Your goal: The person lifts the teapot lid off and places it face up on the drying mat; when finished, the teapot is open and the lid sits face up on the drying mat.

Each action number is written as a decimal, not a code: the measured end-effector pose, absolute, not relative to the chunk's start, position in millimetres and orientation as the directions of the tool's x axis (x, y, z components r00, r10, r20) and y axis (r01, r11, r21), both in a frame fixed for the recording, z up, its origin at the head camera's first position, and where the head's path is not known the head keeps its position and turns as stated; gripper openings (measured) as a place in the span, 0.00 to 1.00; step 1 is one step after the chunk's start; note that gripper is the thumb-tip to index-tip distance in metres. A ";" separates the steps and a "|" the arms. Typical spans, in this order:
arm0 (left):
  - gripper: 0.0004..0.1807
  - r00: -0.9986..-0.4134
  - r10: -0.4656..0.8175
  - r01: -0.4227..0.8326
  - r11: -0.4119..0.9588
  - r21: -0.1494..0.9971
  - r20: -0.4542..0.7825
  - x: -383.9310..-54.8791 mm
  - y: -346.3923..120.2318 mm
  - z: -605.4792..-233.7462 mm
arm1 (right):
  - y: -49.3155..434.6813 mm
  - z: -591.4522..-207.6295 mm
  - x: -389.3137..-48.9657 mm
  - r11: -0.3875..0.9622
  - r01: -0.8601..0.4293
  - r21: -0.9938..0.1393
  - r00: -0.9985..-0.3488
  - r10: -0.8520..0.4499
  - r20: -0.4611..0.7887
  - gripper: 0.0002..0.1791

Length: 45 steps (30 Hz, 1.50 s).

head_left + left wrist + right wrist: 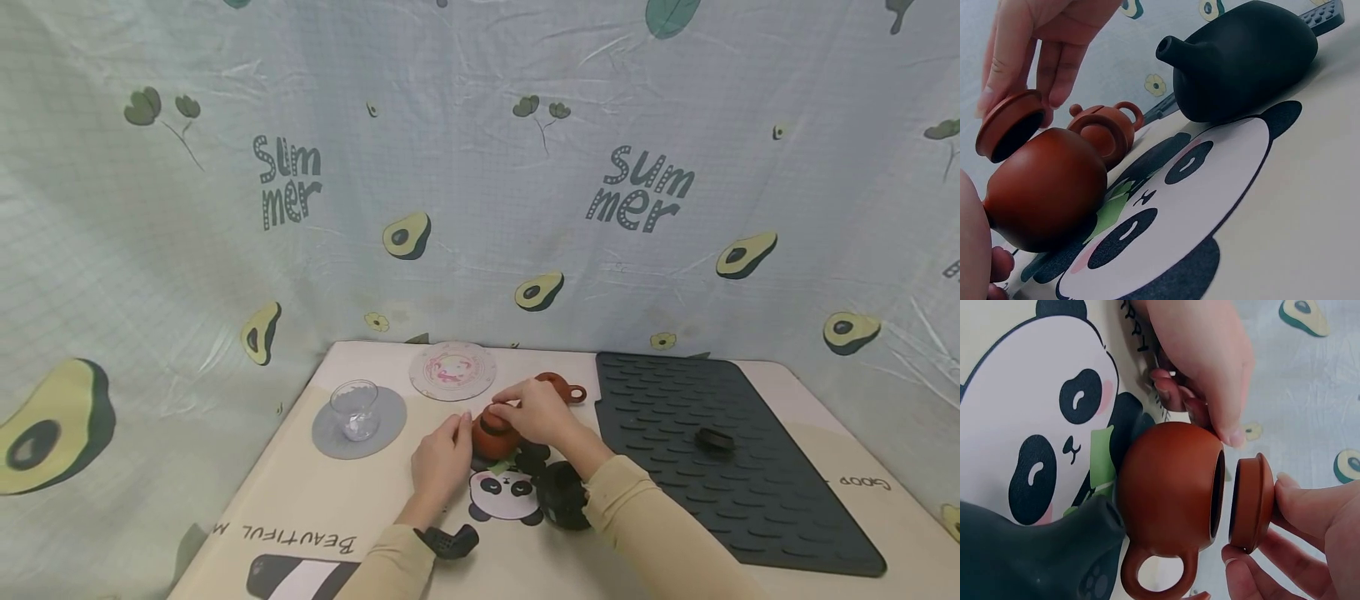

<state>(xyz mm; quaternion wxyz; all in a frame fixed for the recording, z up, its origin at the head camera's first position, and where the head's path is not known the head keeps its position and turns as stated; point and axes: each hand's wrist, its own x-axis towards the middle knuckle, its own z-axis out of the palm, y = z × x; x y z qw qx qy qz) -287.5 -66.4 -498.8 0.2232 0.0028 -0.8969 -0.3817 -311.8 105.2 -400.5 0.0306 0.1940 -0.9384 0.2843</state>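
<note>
A brown clay teapot (1166, 487) stands on the panda print of the table; its ring handle (1160, 578) faces right. My left hand (442, 458) grips it on the left side, thumb near the rim; the part under those fingers is mostly hidden. Just above the opening, my right hand (542, 410) pinches the matching round lid (1250, 503). A small gap separates lid and rim, and in the left wrist view the lid (1013, 128) is tilted. Close to my right forearm sits a black spouted pot (1244, 62).
Behind stands a second brown clay teapot (557, 385). A clear glass cup (356, 408) stands on a grey round mat (390, 417) at left, with a pink-patterned disc (452, 369) farther back. On the right, a dark ridged mat (675, 500) carries a small black piece (715, 439).
</note>
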 end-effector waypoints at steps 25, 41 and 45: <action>0.23 -0.899 -0.180 0.163 0.709 0.687 0.399 -287.0 -66.9 -498.9 | 103.7 -404.0 -308.8 0.727 -0.380 -0.573 -0.924 -0.325 0.200 0.10; 0.22 -0.894 -0.182 0.161 0.723 0.672 0.409 -288.9 -66.2 -501.5 | 102.8 -406.1 -309.5 0.670 -0.252 -0.699 -0.964 -0.237 0.121 0.13; 0.22 -0.900 -0.188 0.147 0.719 0.680 0.393 -288.6 -65.6 -501.3 | 102.8 -406.8 -309.4 0.668 -0.208 -0.715 -0.975 -0.198 0.098 0.14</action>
